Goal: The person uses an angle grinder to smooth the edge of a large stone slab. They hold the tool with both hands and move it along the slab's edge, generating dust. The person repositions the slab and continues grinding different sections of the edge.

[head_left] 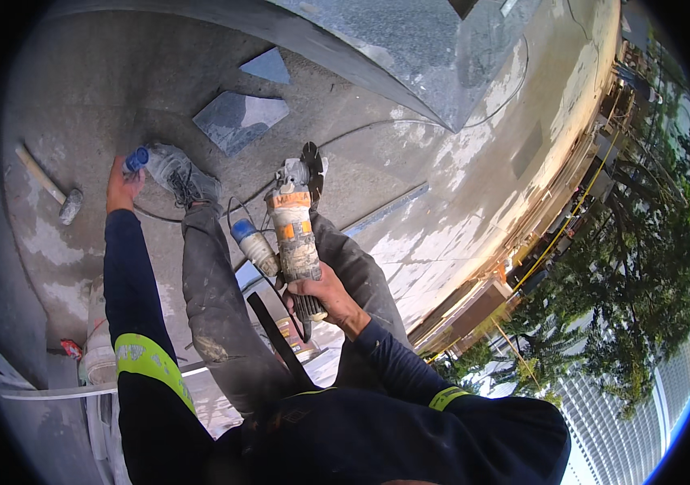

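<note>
My right hand (pixel 322 293) is wrapped round the rear end of an angle grinder (pixel 292 230), a worn, taped orange and white tool. Its dark cutting disc (pixel 313 170) is at the far end, pointing away from me. Out to the left, my left hand (pixel 123 184) closes round a blue cylindrical piece (pixel 136 158) that looks like a power plug; its far details are too small to make out. Beside the grinder, between my legs, hangs a blue-and-white cylindrical connector (pixel 254 246) with a dark cord near it.
A hammer (pixel 52 187) with a wooden handle lies at left. Broken grey stone slabs (pixel 240 120) lie ahead, below a large stone slab's (pixel 442 81) corner. A dark cable (pixel 377 124) crosses the concrete floor. A bucket (pixel 101 364) stands at lower left; trees (pixel 620 242) rise at right.
</note>
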Tool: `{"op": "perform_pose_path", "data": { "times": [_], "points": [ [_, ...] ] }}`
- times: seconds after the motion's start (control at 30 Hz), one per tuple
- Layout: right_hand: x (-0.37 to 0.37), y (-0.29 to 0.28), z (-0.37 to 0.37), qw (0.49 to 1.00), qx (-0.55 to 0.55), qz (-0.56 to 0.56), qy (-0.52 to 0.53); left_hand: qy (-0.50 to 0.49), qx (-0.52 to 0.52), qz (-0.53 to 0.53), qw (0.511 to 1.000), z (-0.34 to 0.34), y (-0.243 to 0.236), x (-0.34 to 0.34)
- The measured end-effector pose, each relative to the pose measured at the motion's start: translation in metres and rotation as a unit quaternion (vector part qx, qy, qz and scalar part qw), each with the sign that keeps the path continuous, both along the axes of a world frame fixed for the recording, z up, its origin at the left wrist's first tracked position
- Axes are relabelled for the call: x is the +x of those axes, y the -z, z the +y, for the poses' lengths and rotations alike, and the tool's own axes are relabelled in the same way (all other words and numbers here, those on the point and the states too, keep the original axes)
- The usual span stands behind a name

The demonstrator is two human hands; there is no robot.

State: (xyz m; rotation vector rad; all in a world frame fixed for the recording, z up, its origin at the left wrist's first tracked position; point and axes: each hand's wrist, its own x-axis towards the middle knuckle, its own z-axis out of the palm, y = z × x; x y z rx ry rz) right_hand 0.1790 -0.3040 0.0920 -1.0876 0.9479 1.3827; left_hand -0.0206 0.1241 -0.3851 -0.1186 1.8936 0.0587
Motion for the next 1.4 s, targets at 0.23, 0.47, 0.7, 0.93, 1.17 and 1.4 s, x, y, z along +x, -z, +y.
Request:
{"op": "perform_pose_path", "data": {
  "times": [0.23,0.47,0.7,0.93,1.17,1.4],
  "points": [
    [0.019,-0.099,-0.017,0.995,0.067,-0.032,-0.071,-0.018,0.106,-0.066,0.992,-0.054,-0.248,-0.148],
    [0.034,-0.204,-0.054,0.969,0.171,-0.110,-0.138,-0.132,0.079,0.023,0.988,-0.170,-0.412,-0.194],
    [0.018,-0.306,-0.117,0.961,0.209,-0.145,-0.112,-0.170,0.200,-0.071,0.962,-0.248,-0.516,-0.169],
    [0.028,-0.356,-0.161,0.954,0.230,-0.163,-0.101,-0.192,0.238,-0.217,0.927,-0.267,-0.570,-0.035],
    [0.052,-0.365,-0.176,0.942,0.253,-0.183,-0.121,-0.178,0.217,-0.311,0.908,-0.308,-0.628,0.127],
    [0.081,-0.388,-0.189,0.932,0.262,-0.202,-0.148,-0.183,0.223,-0.337,0.896,-0.354,-0.678,0.179]
  ]
}}
